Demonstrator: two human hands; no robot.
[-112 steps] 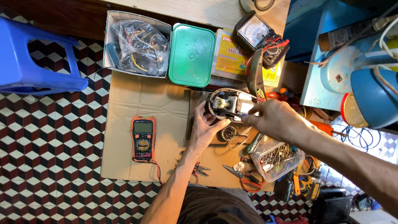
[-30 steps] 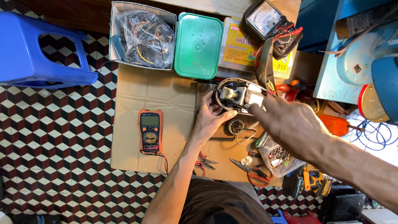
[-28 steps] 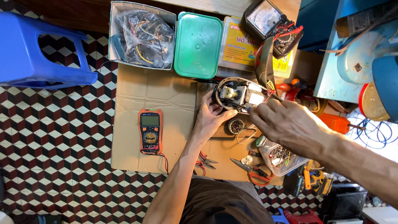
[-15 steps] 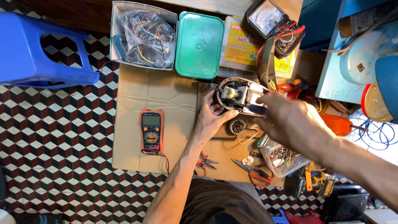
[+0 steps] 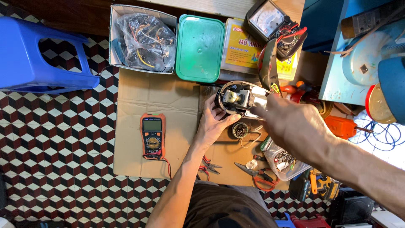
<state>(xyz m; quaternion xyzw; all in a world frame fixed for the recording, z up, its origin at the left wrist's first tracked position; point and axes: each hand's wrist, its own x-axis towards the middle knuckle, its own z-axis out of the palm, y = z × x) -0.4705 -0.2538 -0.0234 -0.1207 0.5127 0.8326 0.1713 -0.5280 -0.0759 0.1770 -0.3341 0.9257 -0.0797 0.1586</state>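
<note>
A round black motor housing (image 5: pixel 236 99) with its metal inner parts showing lies on the cardboard sheet (image 5: pixel 164 105). My left hand (image 5: pixel 214 123) cups its near-left rim and steadies it. My right hand (image 5: pixel 291 126) reaches in from the right, fingertips on the white metal part at the housing's right side. Whether the right hand holds a small tool is hidden. A small round cup of screws (image 5: pixel 240 130) sits just below the housing.
An orange multimeter (image 5: pixel 152 136) lies left on the cardboard. A box of bagged wires (image 5: pixel 141 38), a green lidded tub (image 5: pixel 200 47) and an analogue meter (image 5: pixel 270 19) line the far edge. Pliers (image 5: pixel 257 174), a clear parts tray (image 5: pixel 287 162) and a blue stool (image 5: pixel 38 57) are nearby.
Both hands have stayed on the motor housing. My right hand has shifted slightly over its right side; the view has drifted a little.
</note>
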